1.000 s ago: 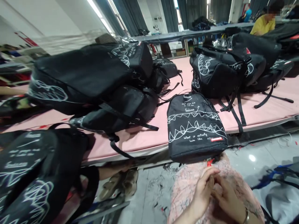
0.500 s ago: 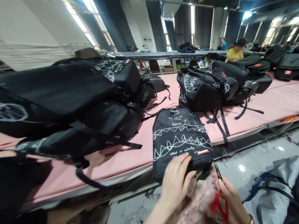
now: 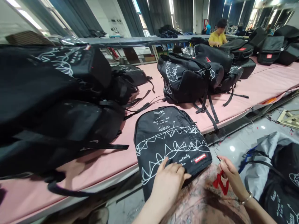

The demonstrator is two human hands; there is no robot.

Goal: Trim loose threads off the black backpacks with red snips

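A black backpack (image 3: 171, 133) with white scribbled lines, the word "Success" and a red label lies front side up at the near edge of the pink-covered table, its lower end sticking out over my lap. My left hand (image 3: 171, 179) rests on the lower front of this backpack, fingers stretched over the white lettering and thumb near the bottom edge. To the right of its lower corner, my right hand (image 3: 230, 174) grips a small pair of scissors with red handles (image 3: 220, 183). Their thin dark tips point up and forward, apart from the backpack.
Large black backpacks (image 3: 56, 102) are piled on the left of the pink table (image 3: 144, 140). More backpacks (image 3: 187, 81) with dangling straps stand beyond. A grey bag (image 3: 268, 149) holding black backpacks sits at lower right. Across the table is a person in yellow (image 3: 217, 37).
The view has swung right. My left hand has moved from the backpack's lower edge up onto its front, and my right hand with the scissors has drawn away from the bottom corner.
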